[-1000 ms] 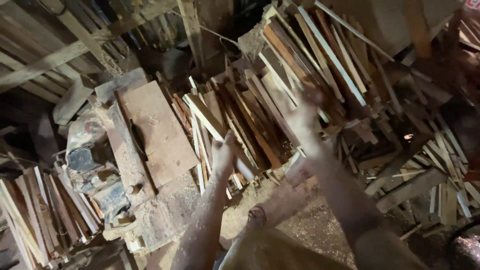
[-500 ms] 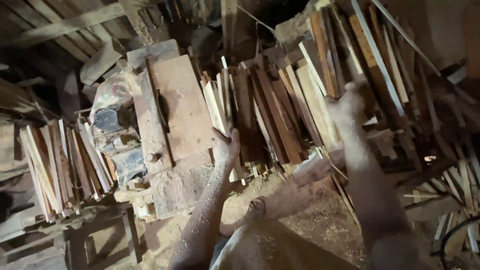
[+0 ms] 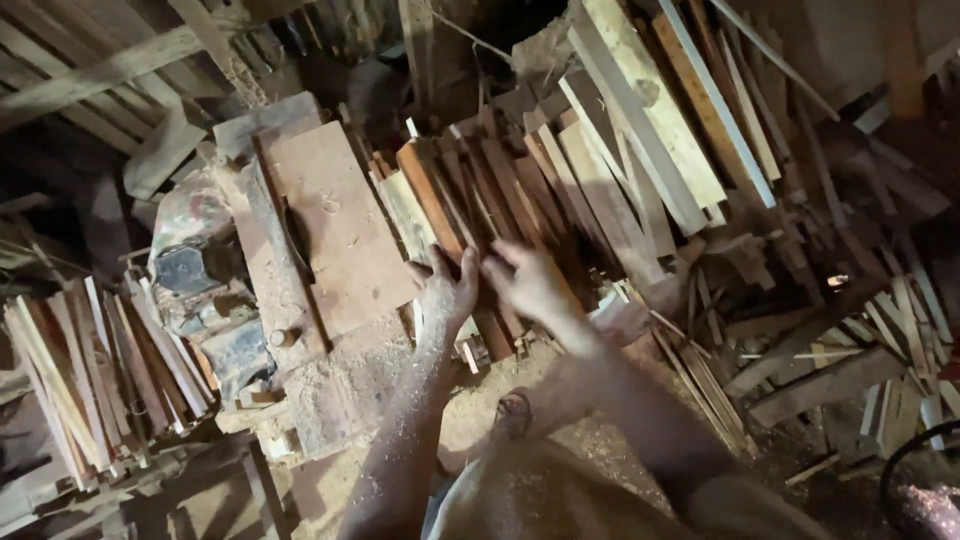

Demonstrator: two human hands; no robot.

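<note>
Left hand (image 3: 447, 293) at mid-frame, fingers spread wide, resting on the near ends of the leaning stack of reddish-brown and pale wooden slats (image 3: 500, 200); right hand (image 3: 527, 282) just beside it, fingers loosely open over the same slats, gripping nothing visible. Left of the hands, a sawdust-covered wooden saw desk with a flat brown board top (image 3: 335, 230); far left, another bundle of thin pale slats (image 3: 70, 380); upper right, long pale planks (image 3: 660, 120).
</note>
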